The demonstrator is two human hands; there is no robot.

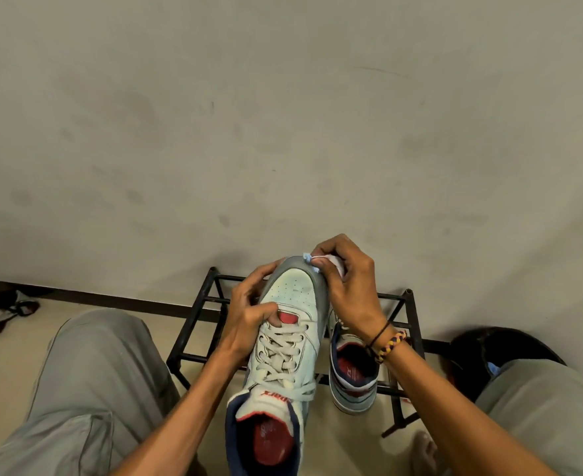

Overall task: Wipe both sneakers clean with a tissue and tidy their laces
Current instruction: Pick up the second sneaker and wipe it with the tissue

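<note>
Head view, looking down past two knees in grey trousers point(87, 383). Left hand point(248, 310) wrapped round the side of a white sneaker point(293, 324), thumb lying across the top by the red tab just above the laces point(283, 359), other fingers curled over the far edge near the toe. Right hand point(348, 286) up at the toe cap, fingers bunched and pinching a crumpled white-and-blue tissue point(317, 261) against the grey toe rim. Braided bracelet point(391, 345) and a thin black cord on that wrist. Sneaker held up in the air, toe pointing away, laces threaded but loose and uneven, red insole showing at the heel end. Second sneaker point(351, 376) parked just to the right on a black metal shoe rack point(410, 324), partly hidden behind the right wrist. Bare foot point(423, 451) on the floor lower right, dark sandals point(5, 310) well off to the left by the wall.
</note>
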